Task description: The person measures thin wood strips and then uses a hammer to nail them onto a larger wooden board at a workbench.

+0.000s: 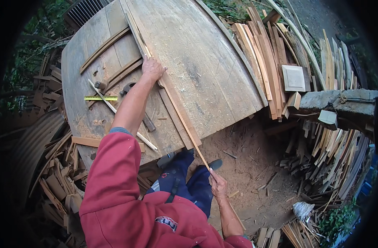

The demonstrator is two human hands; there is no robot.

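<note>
Strip (178, 109) of thin wood runs from frame centre down past the desk (205, 62) edge. The left hand (152, 69) lies flat on it, pinning it to the boards, while the right hand (218, 186), lower centre, pinches its free end, apparently to steady it. A tape (101, 98) lies left.

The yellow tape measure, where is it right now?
Head view: the yellow tape measure lies on the wooden worktable's left part, left of the left hand's forearm.

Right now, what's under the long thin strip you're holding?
The thin strip lies on a wider board atop the workbench. Left hand presses it; right hand grips its overhanging end. Beneath the palm is hidden.
</note>
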